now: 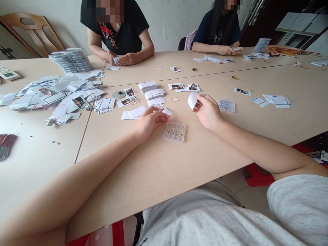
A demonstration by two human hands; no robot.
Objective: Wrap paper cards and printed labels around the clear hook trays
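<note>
My right hand (208,111) pinches a small white paper card (192,100), raised above the table. My left hand (151,123) is open, its fingers loosely curved and holding nothing. Its fingertips are beside a small clear plastic box (175,132), which lies closed in front of me with several yellowish lure-like pieces in a row inside. Behind my left hand lie loose white cards (133,113) and stacked white cards (151,87). A second clear box (227,105), with dark slim pieces in it, lies just past my right hand.
A large heap of white cards (56,89) spreads at the left, with stacked clear boxes (70,59) behind it. A tape roll (119,94) and black printed labels (176,86) lie mid-table. Two people sit opposite, one person's hands (125,59) holding a small item.
</note>
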